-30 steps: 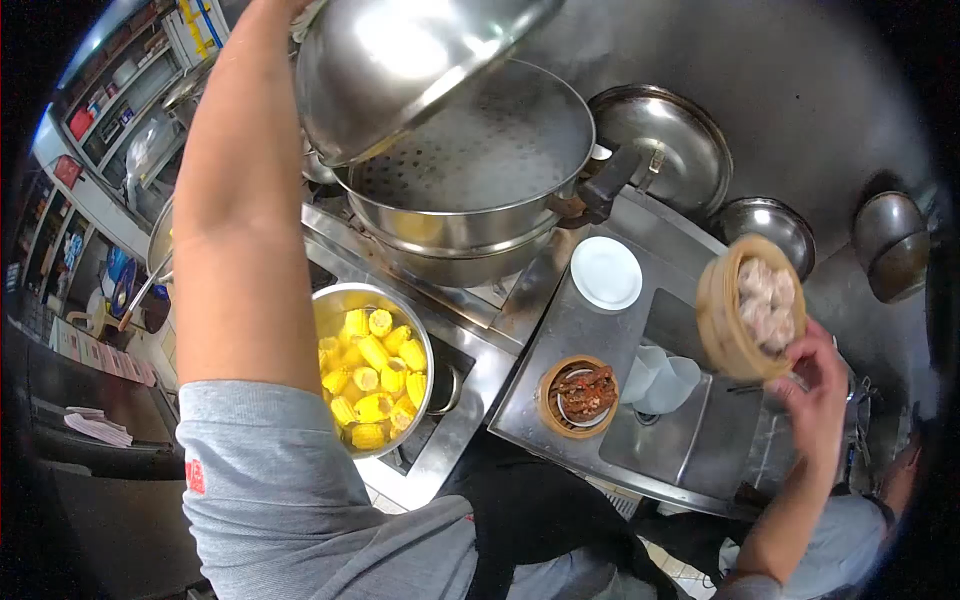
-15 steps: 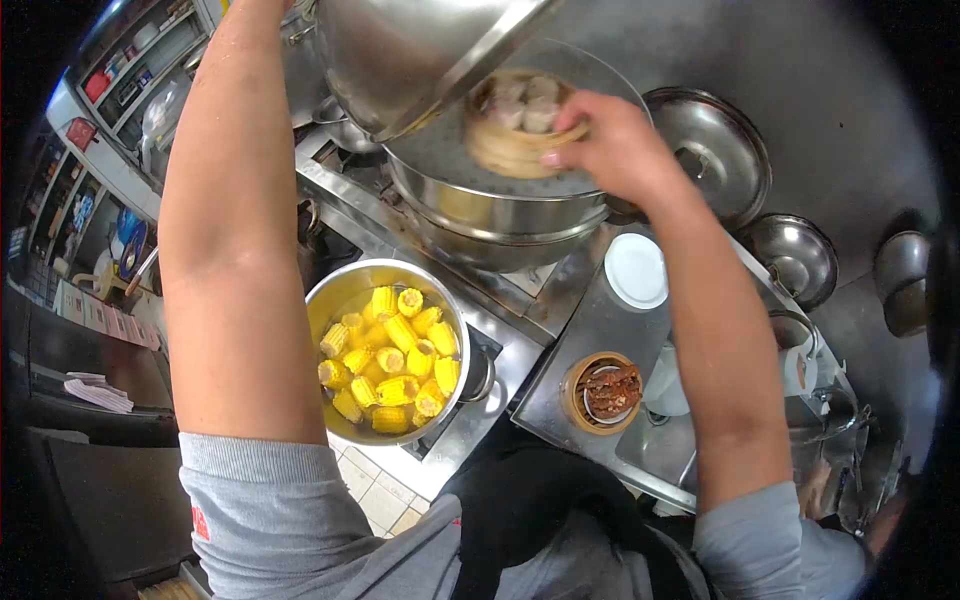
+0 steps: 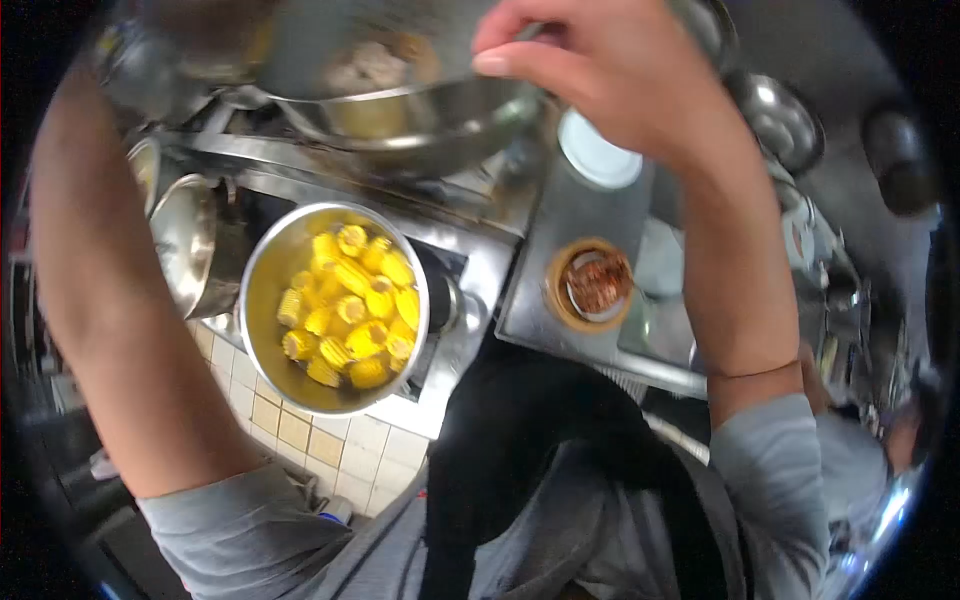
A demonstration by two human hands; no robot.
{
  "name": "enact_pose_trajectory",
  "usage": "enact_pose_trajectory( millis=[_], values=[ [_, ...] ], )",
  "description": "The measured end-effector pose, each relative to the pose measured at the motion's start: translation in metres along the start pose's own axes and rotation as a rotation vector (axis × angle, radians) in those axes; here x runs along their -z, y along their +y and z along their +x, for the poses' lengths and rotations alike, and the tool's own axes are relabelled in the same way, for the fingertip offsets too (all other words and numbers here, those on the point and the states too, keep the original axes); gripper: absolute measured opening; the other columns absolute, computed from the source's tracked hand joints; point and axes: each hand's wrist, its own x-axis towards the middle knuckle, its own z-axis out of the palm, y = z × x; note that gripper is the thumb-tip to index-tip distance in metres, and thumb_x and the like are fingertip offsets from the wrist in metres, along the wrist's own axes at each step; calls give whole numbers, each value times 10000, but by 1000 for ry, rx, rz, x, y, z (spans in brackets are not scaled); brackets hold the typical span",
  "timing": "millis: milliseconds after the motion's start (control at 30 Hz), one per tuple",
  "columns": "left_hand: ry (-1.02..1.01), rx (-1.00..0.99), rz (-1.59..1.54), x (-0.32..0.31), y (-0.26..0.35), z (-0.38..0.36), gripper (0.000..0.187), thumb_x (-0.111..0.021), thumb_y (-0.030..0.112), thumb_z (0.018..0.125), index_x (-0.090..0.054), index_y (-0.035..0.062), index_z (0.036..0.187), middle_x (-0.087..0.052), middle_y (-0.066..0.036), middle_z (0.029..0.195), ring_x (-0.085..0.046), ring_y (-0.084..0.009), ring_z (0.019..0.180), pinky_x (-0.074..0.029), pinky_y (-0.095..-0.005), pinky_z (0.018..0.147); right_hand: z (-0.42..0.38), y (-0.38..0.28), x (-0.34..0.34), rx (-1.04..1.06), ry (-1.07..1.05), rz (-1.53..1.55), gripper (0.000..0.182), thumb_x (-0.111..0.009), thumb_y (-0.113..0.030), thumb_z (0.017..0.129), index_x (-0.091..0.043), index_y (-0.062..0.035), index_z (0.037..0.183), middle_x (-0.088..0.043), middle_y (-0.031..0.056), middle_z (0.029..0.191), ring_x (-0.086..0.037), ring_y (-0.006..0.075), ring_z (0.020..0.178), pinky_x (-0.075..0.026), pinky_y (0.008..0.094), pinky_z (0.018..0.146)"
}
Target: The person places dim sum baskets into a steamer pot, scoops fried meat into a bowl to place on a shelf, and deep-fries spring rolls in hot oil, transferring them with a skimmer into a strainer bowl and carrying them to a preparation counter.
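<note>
My right hand (image 3: 600, 75) is over the right side of the big steel steamer pot (image 3: 450, 125), thumb and index finger brought together with nothing visible between them. Left of it, apart from the fingers, a blurred bamboo basket (image 3: 422, 58) of pale food sits in the steamer. My left forearm (image 3: 100, 230) reaches up the left side; its hand cannot be seen. Between my arms stands a steel pot (image 3: 250, 345) of yellow corn pieces (image 3: 350, 308) in liquid.
On the steel counter (image 3: 525, 290) at the right are a round white lid or plate (image 3: 598, 152) and a bamboo basket (image 3: 562, 312) of reddish-brown food. A metal lid (image 3: 185, 245) leans left of the corn pot. Round metal pans (image 3: 778, 122) hang or stand at upper right.
My right hand has come off the bamboo basket, which now sits farther left in the steamer. The raised metal lid and my left hand have left view. The camera view has shifted.
</note>
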Motion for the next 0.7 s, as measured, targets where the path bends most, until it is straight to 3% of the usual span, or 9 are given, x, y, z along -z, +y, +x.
enact_pose_trajectory(
  millis=[33,100,233,333,400,500,567,633,700],
  values=[
    [-13,-24,6,-5,-3,3,412,-518,305,878,-513,51,1203,-532,-97,1130,-470,-186,1021,-371,-307,871,-29,9,2,-57,-6,-1,131,-623,-161,802,-635,-47,866,-611,28,719,-565,111,673,-446,245,619],
    [-35,-58,8,-11,-8,8,426,-511,317,879,-498,55,1215,-505,-100,1157,-438,-187,1050,-344,-314,892,-90,40,2,-209,134,80,189,-605,-245,808,-641,-67,861,-635,113,741,-614,231,672,-467,337,605],
    [-65,-91,19,-8,-20,21,454,-497,342,880,-469,64,1239,-452,-105,1210,-374,-191,1108,-290,-327,933,-227,132,-56,-754,-66,-54,284,-587,-242,818,-603,-23,998,-637,136,870,-612,252,699,-488,345,684],
    [-94,-116,34,-9,-28,29,476,-486,361,881,-447,71,1257,-412,-109,1250,-326,-194,1152,-250,-337,964,-307,167,-101,-824,-95,-40,351,-561,-181,824,-532,-8,1128,-623,162,909,-625,242,675,-506,326,635],
    [-114,-134,46,-8,-35,35,491,-479,373,882,-433,76,1269,-385,-112,1277,-294,-196,1181,-223,-344,984,-312,146,-115,-1368,-105,512,416,-533,-118,818,-454,12,1205,-611,174,886,-636,209,639,-501,284,538],
    [-134,-167,66,-2,-48,48,513,-468,392,883,-411,83,1287,-345,-116,1317,-246,-199,1224,-183,-354,1015,-313,124,-136,-1323,25,831,468,-502,-79,799,-391,-10,1248,-594,127,844,-610,169,584,-499,256,469],
    [-154,-193,86,7,-60,59,527,-461,404,883,-396,87,1300,-318,-119,1344,-214,-201,1253,-156,-360,1036,-322,128,-157,-1309,121,746,432,-462,-67,794,-415,-13,1220,-593,123,828,-609,172,572,-507,261,487],
    [-201,-253,108,20,-81,75,542,-454,416,884,-382,92,1312,-292,-122,1370,-182,-203,1282,-129,-367,1056,-324,139,-165,-1335,157,430,398,-526,-105,762,-484,12,1140,-607,228,905,-645,284,697,-505,377,644],
    [-301,-385,135,38,-113,100,557,-447,429,884,-367,96,1324,-265,-124,1397,-150,-205,1311,-102,-374,1077,-327,142,-166,-1207,165,208,379,-503,-113,752,-503,-5,1116,-593,252,953,-602,371,851,-453,429,794]
  ],
)
